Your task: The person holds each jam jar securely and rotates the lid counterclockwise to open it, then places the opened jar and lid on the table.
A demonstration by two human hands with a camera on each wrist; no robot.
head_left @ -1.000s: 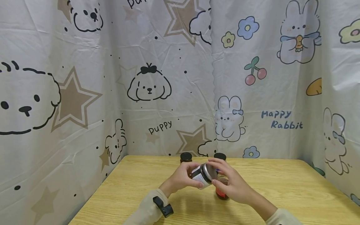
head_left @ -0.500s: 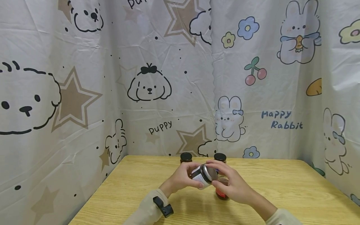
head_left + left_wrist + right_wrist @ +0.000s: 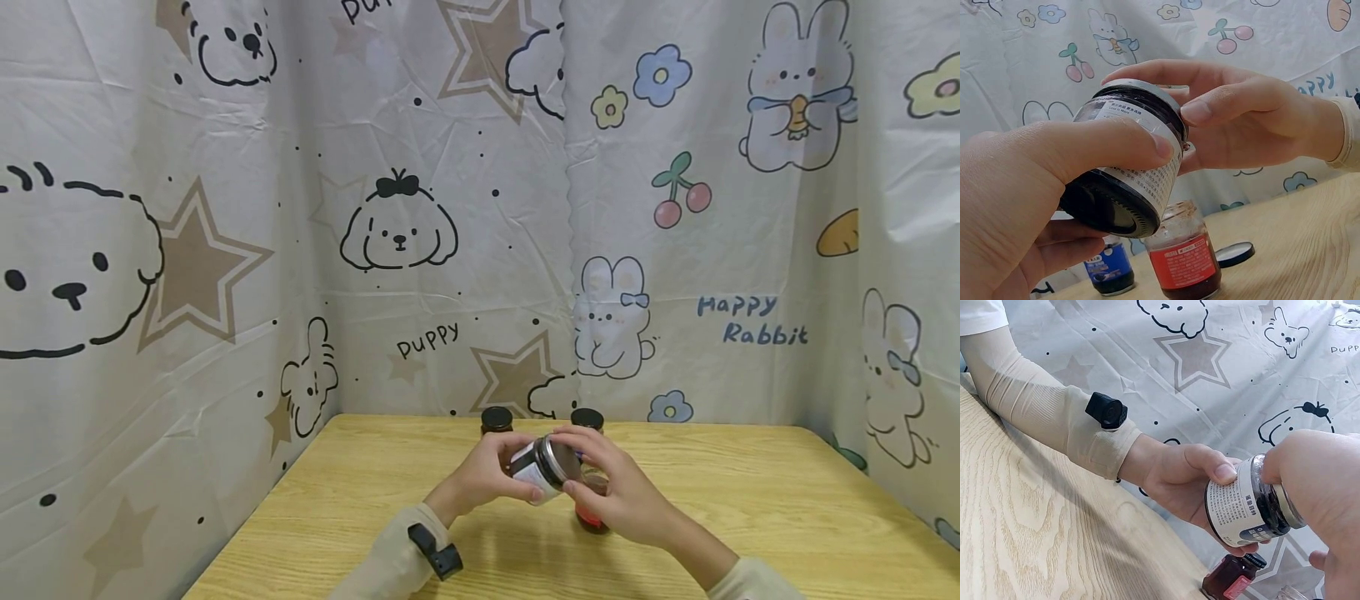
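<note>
A glass jar with a white label point(image 3: 534, 473) is held tilted above the table, its silver lid point(image 3: 562, 463) facing right. My left hand point(image 3: 486, 475) grips the jar's body, thumb across the label point(image 3: 1141, 159). My right hand point(image 3: 626, 492) holds the lid's rim between thumb and fingers; in the left wrist view the right hand point(image 3: 1254, 119) curls round the lid point(image 3: 1141, 87). Just behind and below stands a lidless jar with a red label point(image 3: 592, 510), glass rim uncovered in the left wrist view.
Two black-capped jars stand farther back, one at left point(image 3: 497, 419) and one at right point(image 3: 587, 418). The left wrist view shows a blue-labelled jar point(image 3: 1110, 269) and a loose lid point(image 3: 1235, 254) on the wooden table point(image 3: 720, 500). A printed curtain point(image 3: 450, 208) surrounds the table.
The right hand's fingers have shifted slightly along the lid's rim. The left hand and the jar look unmoved.
</note>
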